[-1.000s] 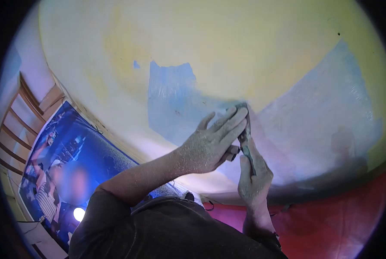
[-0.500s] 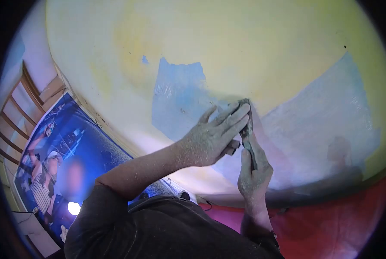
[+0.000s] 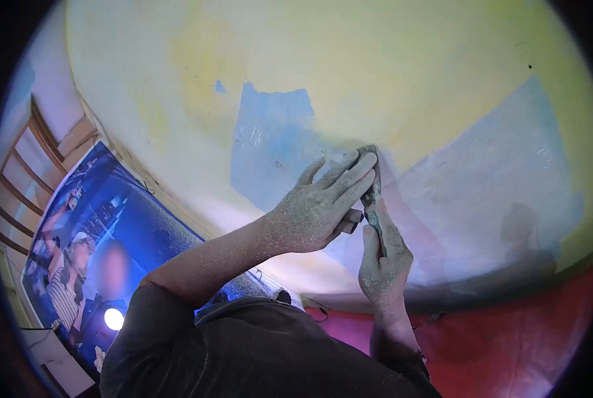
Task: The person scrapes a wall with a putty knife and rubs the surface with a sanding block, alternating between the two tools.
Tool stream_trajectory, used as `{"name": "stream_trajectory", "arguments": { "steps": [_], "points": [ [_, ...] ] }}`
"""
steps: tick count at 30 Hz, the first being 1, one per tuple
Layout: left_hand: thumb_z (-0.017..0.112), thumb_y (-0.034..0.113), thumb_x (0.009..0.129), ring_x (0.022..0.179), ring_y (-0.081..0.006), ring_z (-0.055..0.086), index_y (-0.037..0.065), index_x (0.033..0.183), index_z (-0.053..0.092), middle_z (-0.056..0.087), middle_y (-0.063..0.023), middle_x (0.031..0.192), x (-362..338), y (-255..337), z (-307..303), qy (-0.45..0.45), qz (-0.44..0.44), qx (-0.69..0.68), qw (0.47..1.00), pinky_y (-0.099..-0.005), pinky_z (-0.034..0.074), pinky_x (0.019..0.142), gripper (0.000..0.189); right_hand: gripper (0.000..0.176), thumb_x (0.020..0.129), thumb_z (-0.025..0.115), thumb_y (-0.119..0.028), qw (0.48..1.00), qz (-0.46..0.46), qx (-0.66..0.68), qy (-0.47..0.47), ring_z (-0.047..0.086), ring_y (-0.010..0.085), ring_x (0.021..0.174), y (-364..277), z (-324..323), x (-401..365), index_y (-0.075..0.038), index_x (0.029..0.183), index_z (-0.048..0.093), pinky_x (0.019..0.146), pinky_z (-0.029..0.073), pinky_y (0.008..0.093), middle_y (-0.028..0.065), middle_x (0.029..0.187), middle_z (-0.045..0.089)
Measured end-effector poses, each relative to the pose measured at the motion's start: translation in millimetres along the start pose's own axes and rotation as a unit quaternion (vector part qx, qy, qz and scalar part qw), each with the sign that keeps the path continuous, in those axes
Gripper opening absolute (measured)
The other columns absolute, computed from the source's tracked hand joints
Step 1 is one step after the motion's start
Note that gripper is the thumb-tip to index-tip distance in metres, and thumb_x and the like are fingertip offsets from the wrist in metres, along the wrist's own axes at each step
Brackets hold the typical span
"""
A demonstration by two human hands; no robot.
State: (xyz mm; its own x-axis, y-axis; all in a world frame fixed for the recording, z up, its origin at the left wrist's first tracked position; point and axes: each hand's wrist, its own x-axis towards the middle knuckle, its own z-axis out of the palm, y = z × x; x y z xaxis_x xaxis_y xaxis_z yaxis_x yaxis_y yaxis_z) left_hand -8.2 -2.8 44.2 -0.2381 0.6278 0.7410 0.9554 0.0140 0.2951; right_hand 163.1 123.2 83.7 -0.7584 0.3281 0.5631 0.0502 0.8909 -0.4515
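Holding tool (image 3: 375, 191) at blue-patched yellow wall (image 3: 376, 60): right hand (image 3: 384, 270) gripping, left hand (image 3: 310, 213) laid flat; poster (image 3: 149, 215) left.

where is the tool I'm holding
In the head view, the tool sits just right of centre, before the painted wall, with left hand on its upper end, right hand gripping below.

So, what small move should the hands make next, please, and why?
Perhaps slide the tool slightly left, toward the blue patch: the right hand grips its lower part, the left hand lies with fingers over its upper part, and the patch, left of the tool, shows a ragged top edge.
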Motion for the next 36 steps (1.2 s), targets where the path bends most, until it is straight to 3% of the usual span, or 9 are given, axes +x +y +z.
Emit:
{"name": "stream_trajectory", "arguments": {
  "steps": [6, 8, 14, 20, 23, 32, 36],
  "points": [
    [0.078, 0.023, 0.099, 0.172, -0.0381, 0.031, 0.004, 0.174, 0.034, 0.03, -0.0185, 0.185, -1, -3, -3, 0.001, 0.011, -0.002, 1.0, -0.071, 0.033, 0.128, 0.089, 0.05, 0.108, 0.069, -0.001, 0.998, -0.059, 0.011, 0.03, 0.083, 0.0334, 0.104, 7, 3, 4, -0.003, 0.158, 0.066, 0.089, 0.064, 0.0421, 0.0264, 0.117, 0.081],
    [0.078, 0.021, 0.098, 0.172, -0.0386, 0.031, 0.004, 0.175, 0.033, 0.03, -0.0195, 0.185, 0, -4, -2, 0.013, 0.015, -0.005, 1.0, -0.0711, 0.033, 0.128, 0.09, 0.051, 0.107, 0.069, 0.0, 0.999, -0.036, 0.003, 0.016, 0.084, 0.0337, 0.104, -2, -1, 2, -0.002, 0.158, 0.065, 0.09, 0.064, 0.0418, 0.0266, 0.118, 0.081],
    [0.079, 0.02, 0.096, 0.171, -0.0403, 0.032, 0.003, 0.173, 0.035, 0.029, -0.0215, 0.184, -4, -4, 6, -0.027, 0.004, -0.009, 1.0, -0.0711, 0.033, 0.127, 0.091, 0.051, 0.108, 0.07, -0.001, 0.998, -0.049, -0.003, 0.027, 0.083, 0.0342, 0.098, 14, 6, -5, -0.004, 0.158, 0.065, 0.084, 0.063, 0.0423, 0.0266, 0.112, 0.081],
    [0.081, 0.021, 0.093, 0.17, -0.0391, 0.033, 0.002, 0.173, 0.036, 0.03, -0.0216, 0.184, -2, -5, 0, 0.013, 0.003, 0.008, 1.0, -0.0693, 0.034, 0.128, 0.093, 0.051, 0.108, 0.071, -0.004, 1.0, 0.001, -0.005, 0.005, 0.082, 0.0355, 0.095, -4, 8, 2, -0.003, 0.158, 0.065, 0.081, 0.063, 0.0439, 0.0263, 0.108, 0.08],
    [0.082, 0.022, 0.092, 0.17, -0.0396, 0.033, 0.001, 0.173, 0.035, 0.03, -0.0221, 0.184, -8, -2, 7, -0.012, 0.008, 0.001, 1.0, -0.0693, 0.034, 0.128, 0.095, 0.051, 0.108, 0.071, -0.004, 0.999, -0.044, -0.011, 0.019, 0.081, 0.0355, 0.09, 6, 2, -6, -0.004, 0.158, 0.065, 0.08, 0.062, 0.0449, 0.025, 0.105, 0.08],
    [0.077, 0.027, 0.099, 0.169, -0.0391, 0.035, 0.001, 0.171, 0.04, 0.032, -0.0204, 0.183, -1, -7, -8, -0.007, 0.002, 0.003, 1.0, -0.0691, 0.034, 0.128, 0.084, 0.052, 0.108, 0.071, -0.005, 0.999, -0.038, -0.008, 0.015, 0.078, 0.0359, 0.083, 3, 10, -1, -0.009, 0.159, 0.066, 0.075, 0.061, 0.0452, 0.0234, 0.097, 0.078],
    [0.077, 0.021, 0.098, 0.171, -0.0396, 0.031, 0.001, 0.173, 0.036, 0.027, -0.0225, 0.185, -6, -13, -2, -0.021, 0.002, 0.004, 1.0, -0.0682, 0.032, 0.129, 0.088, 0.052, 0.108, 0.07, -0.006, 0.997, -0.069, -0.001, 0.033, 0.076, 0.036, 0.08, 9, 19, 10, -0.01, 0.159, 0.066, 0.074, 0.06, 0.0449, 0.022, 0.092, 0.075]
  ]
}}
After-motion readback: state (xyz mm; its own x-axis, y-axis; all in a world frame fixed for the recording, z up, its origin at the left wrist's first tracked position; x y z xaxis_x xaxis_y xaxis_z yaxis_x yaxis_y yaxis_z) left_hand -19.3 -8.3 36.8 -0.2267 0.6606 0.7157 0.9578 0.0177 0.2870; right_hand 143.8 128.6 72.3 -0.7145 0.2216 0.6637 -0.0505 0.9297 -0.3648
